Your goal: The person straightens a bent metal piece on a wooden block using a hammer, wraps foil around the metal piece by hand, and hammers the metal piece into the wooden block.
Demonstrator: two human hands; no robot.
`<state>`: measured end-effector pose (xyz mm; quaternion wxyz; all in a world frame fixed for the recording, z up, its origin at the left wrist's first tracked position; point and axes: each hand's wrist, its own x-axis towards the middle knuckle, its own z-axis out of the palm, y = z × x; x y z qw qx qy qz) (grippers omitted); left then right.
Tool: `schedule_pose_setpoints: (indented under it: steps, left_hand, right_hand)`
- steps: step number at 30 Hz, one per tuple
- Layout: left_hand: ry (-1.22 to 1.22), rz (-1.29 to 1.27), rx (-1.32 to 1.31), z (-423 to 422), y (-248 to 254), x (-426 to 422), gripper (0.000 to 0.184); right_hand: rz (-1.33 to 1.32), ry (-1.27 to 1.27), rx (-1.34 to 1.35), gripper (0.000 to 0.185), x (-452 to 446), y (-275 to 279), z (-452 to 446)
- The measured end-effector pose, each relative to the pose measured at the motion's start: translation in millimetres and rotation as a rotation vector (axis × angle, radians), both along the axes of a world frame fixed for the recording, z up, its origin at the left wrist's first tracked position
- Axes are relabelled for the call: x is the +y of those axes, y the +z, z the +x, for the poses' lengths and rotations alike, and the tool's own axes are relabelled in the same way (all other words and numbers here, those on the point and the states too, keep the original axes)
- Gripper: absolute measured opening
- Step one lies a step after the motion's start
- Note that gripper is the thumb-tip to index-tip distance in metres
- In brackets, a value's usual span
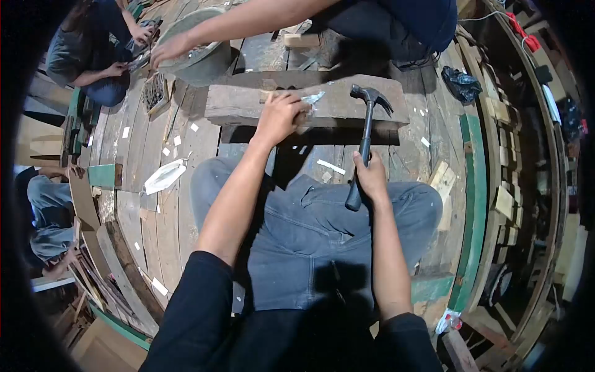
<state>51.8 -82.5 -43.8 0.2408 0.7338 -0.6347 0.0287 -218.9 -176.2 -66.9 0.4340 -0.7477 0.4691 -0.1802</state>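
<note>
My right hand [372,177] is wrapped round the handle of a claw hammer [367,127], its head up over the right part of a thick wooden beam [235,102]. Over the beam's left part is my left hand [282,116], fingers bent and pressed together. A small light wooden piece [268,85] shows just behind its fingers, and a crumpled pale blue-white scrap [314,98] lies to their right. What the left fingers hold, if anything, is too small to tell.
A co-worker's arm [248,25] reaches across to a grey bucket [204,71]. Left of it stands a box of nails [155,93]. Another person [93,56] sits at the upper left. A white dust mask [165,177] and a black plastic bag [462,85] lie on the planks.
</note>
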Motion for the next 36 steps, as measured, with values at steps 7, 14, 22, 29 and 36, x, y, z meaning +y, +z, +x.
schedule_pose_setpoints:
  steps: [7,14,22,29,36]
  left_hand:
    - [0.091,-0.232,1.043,-44.1,58.1,2.8,0.018]
    - [0.191,-0.199,1.676,-116.3,41.3,45.5,0.021]
    - [0.063,-0.252,1.869,-113.0,32.7,37.4,0.021]
    - [0.084,-0.279,1.87,-114.6,29.3,37.5,0.023]
    - [0.066,-0.291,1.855,-116.2,21.1,35.5,0.03]
  right_hand:
    - [-0.295,0.027,-0.197,0.041,7.4,50.2,9.6]
    - [-0.311,0.102,-0.489,0.028,27.8,68.8,12.5]
    - [-0.254,0.137,-0.499,0.035,26.3,64.4,15.6]
    - [-0.108,0.119,-0.575,0.044,28.0,55.2,19.5]
    - [-0.146,0.136,-0.532,0.044,25.8,49.4,20.2]
